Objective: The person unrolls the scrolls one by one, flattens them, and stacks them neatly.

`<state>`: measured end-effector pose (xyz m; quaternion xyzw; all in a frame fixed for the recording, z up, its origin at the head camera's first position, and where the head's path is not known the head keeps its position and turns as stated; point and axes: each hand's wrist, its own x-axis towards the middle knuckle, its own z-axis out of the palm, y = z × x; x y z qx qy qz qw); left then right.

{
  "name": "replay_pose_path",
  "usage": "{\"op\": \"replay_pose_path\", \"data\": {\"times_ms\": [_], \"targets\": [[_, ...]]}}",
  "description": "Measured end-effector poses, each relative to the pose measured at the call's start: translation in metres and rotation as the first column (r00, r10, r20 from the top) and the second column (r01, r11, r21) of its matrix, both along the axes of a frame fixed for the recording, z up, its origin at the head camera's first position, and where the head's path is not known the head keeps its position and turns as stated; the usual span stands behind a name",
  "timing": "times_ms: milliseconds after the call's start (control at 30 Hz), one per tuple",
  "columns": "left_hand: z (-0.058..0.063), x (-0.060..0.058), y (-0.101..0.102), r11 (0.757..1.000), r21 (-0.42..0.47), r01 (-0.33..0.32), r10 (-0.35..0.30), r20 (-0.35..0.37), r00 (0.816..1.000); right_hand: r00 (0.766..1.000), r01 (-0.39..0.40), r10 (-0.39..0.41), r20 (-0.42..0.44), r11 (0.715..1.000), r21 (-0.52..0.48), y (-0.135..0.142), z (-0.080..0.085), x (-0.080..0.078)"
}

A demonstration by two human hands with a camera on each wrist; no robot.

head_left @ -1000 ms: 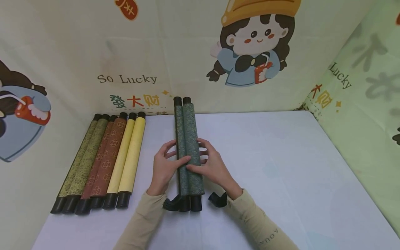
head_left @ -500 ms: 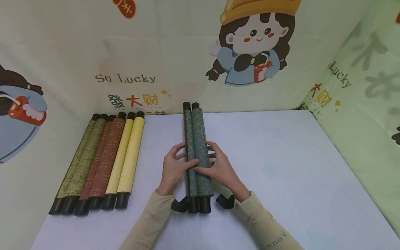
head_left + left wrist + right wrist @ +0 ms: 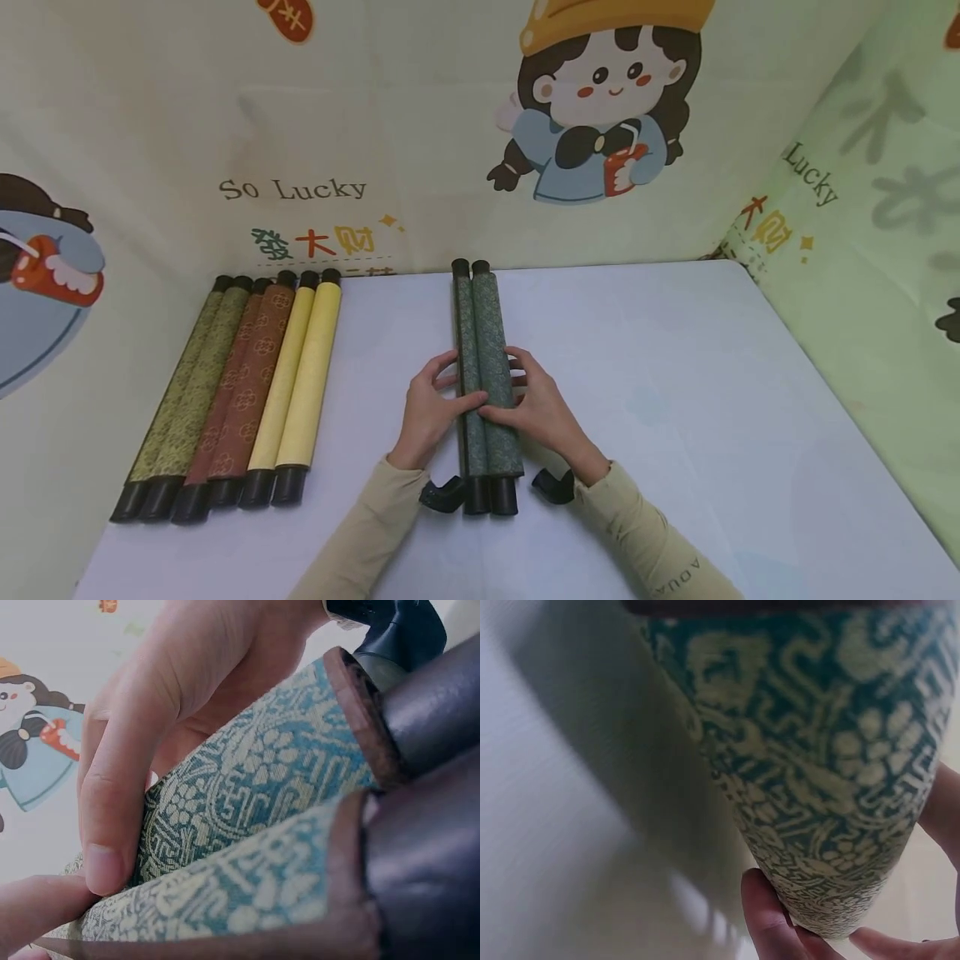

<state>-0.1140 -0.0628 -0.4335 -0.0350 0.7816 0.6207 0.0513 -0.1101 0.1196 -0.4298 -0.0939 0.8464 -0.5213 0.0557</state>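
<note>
A hanging scroll (image 3: 495, 367) in teal cloth with a pale pattern, rolled up from both sides into two rolls with black end knobs, lies lengthwise between my hands. My left hand (image 3: 433, 410) grips the thinner left roll, thumb on top and fingers round its outer side. On the thicker right roll, my right hand (image 3: 546, 408) has the same kind of hold, and the two thumbs meet near the middle. The right wrist view shows fingertips (image 3: 765, 907) against the roll's far part, with a shadow on the table below. Whether the scroll touches the table cannot be told.
To the left lie rolled scrolls side by side: an olive-green one (image 3: 191, 383), a reddish-brown one (image 3: 255, 375) and a yellow one (image 3: 307, 375), all with black knobs. The white table (image 3: 675, 400) meets a printed cloth backdrop (image 3: 435, 133) at the back and sides.
Both hands have carried the teal scroll to the right and nearer to me, its far end coming down from the backdrop. The grips look the same. The view has shifted slightly.
</note>
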Motion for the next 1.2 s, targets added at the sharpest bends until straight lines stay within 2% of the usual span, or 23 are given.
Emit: {"op": "replay_pose_path", "data": {"times_ms": [400, 700, 1200], "targets": [[-0.010, 0.001, 0.007, 0.998, -0.054, 0.024, -0.023, 0.020, 1.000, 1.000, -0.001, 0.001, -0.016, 1.000, 0.029, 0.006, -0.009, 0.001], [-0.012, 0.001, 0.009, 0.996, -0.084, 0.025, -0.026, -0.004, 1.000, 0.999, -0.033, 0.035, -0.028, 0.999, 0.038, 0.009, -0.008, 0.001], [-0.016, 0.001, 0.005, 0.995, -0.093, 0.038, -0.037, 0.009, 0.999, 0.999, -0.025, 0.028, -0.026, 0.994, 0.103, 0.012, -0.010, 0.004]]}}
